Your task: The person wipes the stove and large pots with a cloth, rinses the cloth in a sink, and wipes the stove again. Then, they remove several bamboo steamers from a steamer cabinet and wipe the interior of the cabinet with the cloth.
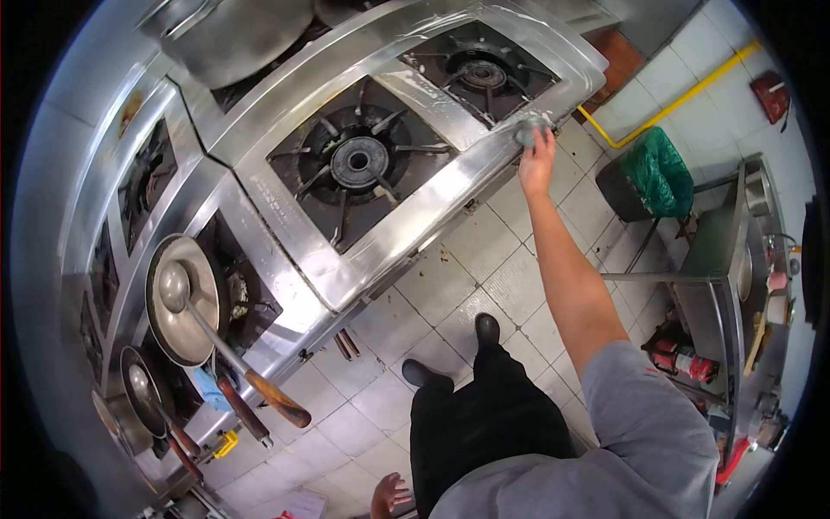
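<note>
A person's right hand (537, 163) reaches to the upper right of the frame, its fingers closed over a small grey scouring pad (526, 132). The pad lies against the front right corner of a wide stainless-steel stove (415, 216); its exact material is too small to tell. It looks light, soft and squeezable, hard to break, and probably slippery if wet, as the whitish streaks (424, 84) on the steel nearby suggest. The best hold is from above, with the fingertips flat across its back and the thumb at its side. The left hand (392, 494), at the bottom centre, hangs near the body with its fingers loosely apart and nothing visible in it.

Counted, there is 1 pad and 2 uncovered black cast-iron burners on the stove's main section, 1 at the upper centre (359, 163) and 1 farther right (482, 75). At the left of the frame are 2 dark-rimmed round pans, 1 larger (197, 268) and 1 smaller (162, 385), with 1 metal ladle in each, so 2 ladles. On the right stands 1 dark bin with a green plastic liner (666, 173). Below the stove, 2 black boots show on the pale tiles.
</note>
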Motion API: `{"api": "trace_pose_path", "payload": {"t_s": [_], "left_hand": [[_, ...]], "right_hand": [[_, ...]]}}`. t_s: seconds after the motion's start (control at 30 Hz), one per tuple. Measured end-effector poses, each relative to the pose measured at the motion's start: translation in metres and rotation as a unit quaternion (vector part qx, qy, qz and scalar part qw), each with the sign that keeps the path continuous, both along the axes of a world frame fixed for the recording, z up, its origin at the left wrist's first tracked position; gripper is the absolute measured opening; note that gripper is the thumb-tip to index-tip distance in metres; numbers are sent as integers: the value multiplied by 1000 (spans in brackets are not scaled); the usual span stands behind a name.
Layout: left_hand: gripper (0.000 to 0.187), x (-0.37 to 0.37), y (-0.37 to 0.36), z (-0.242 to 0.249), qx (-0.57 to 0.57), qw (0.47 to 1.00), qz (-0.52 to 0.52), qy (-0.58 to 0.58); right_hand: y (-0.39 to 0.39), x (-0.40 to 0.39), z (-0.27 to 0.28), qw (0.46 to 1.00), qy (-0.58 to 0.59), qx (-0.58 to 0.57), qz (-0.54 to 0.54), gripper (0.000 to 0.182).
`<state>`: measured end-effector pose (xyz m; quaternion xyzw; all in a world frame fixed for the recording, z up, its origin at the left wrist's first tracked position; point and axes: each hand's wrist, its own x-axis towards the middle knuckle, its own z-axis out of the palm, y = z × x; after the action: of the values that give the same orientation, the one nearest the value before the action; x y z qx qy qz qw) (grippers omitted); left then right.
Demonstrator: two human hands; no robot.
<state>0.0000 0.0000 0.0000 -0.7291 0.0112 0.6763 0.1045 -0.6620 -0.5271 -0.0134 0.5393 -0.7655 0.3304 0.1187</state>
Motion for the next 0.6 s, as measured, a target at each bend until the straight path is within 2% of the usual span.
{"api": "trace_pose_path", "payload": {"t_s": [0.03, 0.07, 0.1, 0.13, 0.2, 0.23, 0.27, 0.3, 0.37, 0.4, 0.47, 0.5, 0.53, 0.6], "left_hand": [[48, 11, -2, 7, 11, 1000, -3, 0], [47, 23, -4, 15, 22, 1000, -5, 1], [47, -38, -19, -26, 6, 1000, -11, 20], [48, -36, -20, -29, -13, 999, -35, 35], [51, -32, -26, -19, -51, 996, -59, 37], [51, -34, -37, -18, -54, 996, -64, 32], [53, -37, -47, -16, -84, 996, -27, 19], [56, -33, -52, -12, -110, 994, 8, 6], [51, -20, -56, -9, -120, 993, 10, -10], [52, -11, -56, -7, -133, 991, 11, -23], [52, 14, -52, -9, -150, 987, 25, -48], [52, 25, -48, -7, -147, 987, 27, -52], [51, 33, -41, -7, -147, 986, 30, -67], [51, 52, -17, -5, -132, 987, 33, -83]], "right_hand": [[-4, 14, -8, 973, -220, -58, -34, 61], [-7, 30, -17, 895, -426, -115, -65, 60], [-11, 9, -7, 895, -411, -146, -92, 60], [4, 72, -4, 886, -418, -155, -129, 61], [56, 193, 29, 808, -573, -127, -59, 67], [79, 244, 40, 785, -615, -69, -31, 70], [93, 303, -26, 802, -592, -73, 19, 71], [120, 347, -4, 843, -535, -42, 44, 76], [144, 395, 21, 622, -776, -4, 100, 70], [146, 395, 17, 618, -780, -2, 95, 70], [135, 377, 7, 647, -748, 140, 57, 60], [128, 356, 7, 728, -675, 117, 23, 55], [119, 325, 10, 769, -635, 74, 9, 53], [100, 264, 33, 720, -693, 1, -26, 51]]}}
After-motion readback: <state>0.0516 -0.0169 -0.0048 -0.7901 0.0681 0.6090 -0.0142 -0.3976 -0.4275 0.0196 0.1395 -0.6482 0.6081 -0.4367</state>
